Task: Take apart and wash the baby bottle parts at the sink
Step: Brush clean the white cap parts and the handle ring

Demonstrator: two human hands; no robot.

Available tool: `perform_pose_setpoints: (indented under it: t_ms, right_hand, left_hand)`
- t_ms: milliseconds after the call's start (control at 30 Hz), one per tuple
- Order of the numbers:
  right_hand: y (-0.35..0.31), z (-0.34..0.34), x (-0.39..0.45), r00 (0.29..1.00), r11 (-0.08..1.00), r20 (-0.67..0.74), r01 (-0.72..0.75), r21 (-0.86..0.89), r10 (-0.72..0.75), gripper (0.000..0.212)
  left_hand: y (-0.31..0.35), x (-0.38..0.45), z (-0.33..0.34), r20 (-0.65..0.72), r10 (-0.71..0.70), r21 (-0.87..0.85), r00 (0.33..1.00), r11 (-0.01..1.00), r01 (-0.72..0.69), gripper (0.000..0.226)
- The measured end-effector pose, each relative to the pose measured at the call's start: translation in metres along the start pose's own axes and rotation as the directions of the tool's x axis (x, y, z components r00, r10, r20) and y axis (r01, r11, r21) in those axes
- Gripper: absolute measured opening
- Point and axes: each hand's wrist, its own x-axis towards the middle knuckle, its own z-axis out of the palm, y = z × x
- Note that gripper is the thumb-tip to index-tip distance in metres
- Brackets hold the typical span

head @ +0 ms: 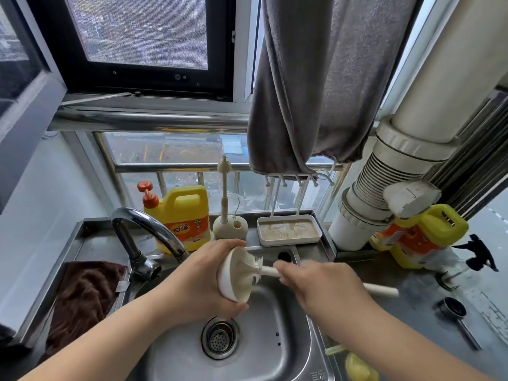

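Over the steel sink [286, 334], my left hand [203, 281] grips a white round bottle part [229, 279], its open side turned to the right. My right hand [321, 287] holds a cream-handled bottle brush [380, 289] by the shaft. The brush's white silicone head [254, 266] is pushed into the part's opening. The handle's end sticks out to the right past my wrist. The drain strainer [220, 338] lies just below both hands.
The faucet [148, 235] arches at the left, with no water visible. A yellow detergent jug [184, 215], a brush stand with a thin brush [229, 224] and a white drying tray [288, 229] line the back ledge. A brown cloth [82, 298] lies left; a metal scoop [456, 317] lies right.
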Motion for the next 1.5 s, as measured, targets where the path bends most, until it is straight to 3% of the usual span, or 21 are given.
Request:
perform_pose_setpoints:
  t_ms: [67, 133, 200, 267, 367, 467, 533, 600, 667, 733, 767, 833, 900, 1000, 1167, 1367, 1433, 1500]
  right_hand:
    - [-0.001, -0.001, -0.007, 0.98, 0.978, 0.195, -0.069, 0.195, 0.03, 0.016]
    - [-0.002, -0.006, -0.007, 0.917, 0.887, 0.398, -0.167, 0.431, -0.02, 0.023]
    - [-0.001, -0.011, -0.005, 0.865, 0.792, 0.496, -0.249, 0.558, -0.077, 0.028]
    - [0.0, -0.016, -0.003, 0.847, 0.763, 0.524, -0.277, 0.584, -0.094, 0.028]
    - [0.001, -0.017, -0.002, 0.909, 0.893, 0.413, -0.149, 0.426, -0.046, 0.026]
    - [0.003, -0.014, 0.003, 0.998, 1.0, 0.063, 0.009, 0.003, -0.01, 0.035]
    - [0.004, -0.009, 0.003, 0.988, 0.994, -0.142, 0.044, -0.101, -0.059, 0.056]
    - [0.005, -0.005, 0.003, 0.975, 0.99, -0.202, 0.071, -0.124, -0.096, 0.061]
    - [-0.002, -0.006, 0.002, 0.996, 0.999, -0.086, 0.024, -0.031, -0.026, 0.053]
    - [-0.007, -0.009, -0.001, 0.997, 0.994, 0.058, -0.059, 0.093, 0.054, 0.031]
    - [-0.007, -0.01, -0.005, 0.981, 0.963, 0.18, -0.119, 0.241, 0.076, 0.026]
    - [-0.006, -0.014, -0.005, 0.911, 0.851, 0.412, -0.227, 0.474, 0.013, 0.023]
    - [-0.002, -0.018, -0.001, 0.857, 0.744, 0.51, -0.297, 0.598, -0.067, 0.023]
    - [0.004, -0.019, 0.004, 0.813, 0.692, 0.571, -0.345, 0.634, -0.117, 0.024]
    - [0.001, -0.011, -0.003, 0.791, 0.383, 0.605, -0.532, 0.755, -0.092, 0.028]
    - [0.001, -0.002, -0.006, 0.775, 0.374, 0.625, -0.555, 0.743, -0.09, 0.027]
    - [0.003, 0.001, -0.008, 0.764, 0.393, 0.637, -0.558, 0.731, -0.1, 0.026]
    - [0.004, 0.001, -0.009, 0.755, 0.42, 0.644, -0.547, 0.724, -0.126, 0.025]
  left_hand:
    - [-0.003, -0.001, 0.003, -0.031, 0.073, 0.061, 0.997, 0.996, -0.071, 0.085]
    - [-0.004, -0.003, 0.006, -0.071, 0.15, 0.11, 0.986, 0.984, -0.142, 0.086]
    - [-0.002, -0.003, 0.007, -0.092, 0.194, 0.153, 0.977, 0.972, -0.178, 0.088]
    - [-0.001, -0.002, 0.006, -0.103, 0.219, 0.18, 0.97, 0.964, -0.198, 0.089]
    - [-0.001, -0.001, 0.006, -0.093, 0.22, 0.21, 0.971, 0.958, -0.197, 0.09]
    - [0.002, 0.001, 0.003, -0.089, 0.187, 0.192, 0.978, 0.967, -0.168, 0.09]
    - [0.003, 0.003, 0.0, -0.084, 0.142, 0.174, 0.986, 0.977, -0.126, 0.093]
    - [0.005, 0.005, -0.004, -0.079, 0.123, 0.167, 0.989, 0.98, -0.108, 0.095]
    - [0.006, 0.004, -0.005, -0.105, 0.17, 0.169, 0.98, 0.974, -0.151, 0.091]
    - [0.004, 0.002, -0.005, -0.119, 0.22, 0.198, 0.968, 0.961, -0.194, 0.088]
    - [0.003, 0.001, -0.004, -0.112, 0.24, 0.222, 0.964, 0.952, -0.212, 0.087]
    - [0.004, 0.0, -0.002, -0.114, 0.279, 0.269, 0.954, 0.933, -0.24, 0.086]
    - [0.005, 0.001, -0.002, -0.128, 0.311, 0.309, 0.942, 0.915, -0.26, 0.084]
    - [0.003, -0.003, 0.002, -0.09, 0.314, 0.338, 0.945, 0.902, -0.267, 0.088]
    - [-0.005, -0.014, 0.009, 0.004, 0.166, 0.182, 0.986, 0.97, -0.164, 0.09]
    - [-0.006, -0.016, 0.003, 0.216, 0.016, 0.106, 0.976, 0.994, -0.04, 0.072]
    - [-0.005, -0.012, -0.002, 0.255, -0.043, 0.079, 0.966, 0.997, 0.023, 0.079]
    - [-0.005, -0.007, -0.008, 0.23, -0.121, -0.105, 0.966, 0.983, 0.148, 0.092]
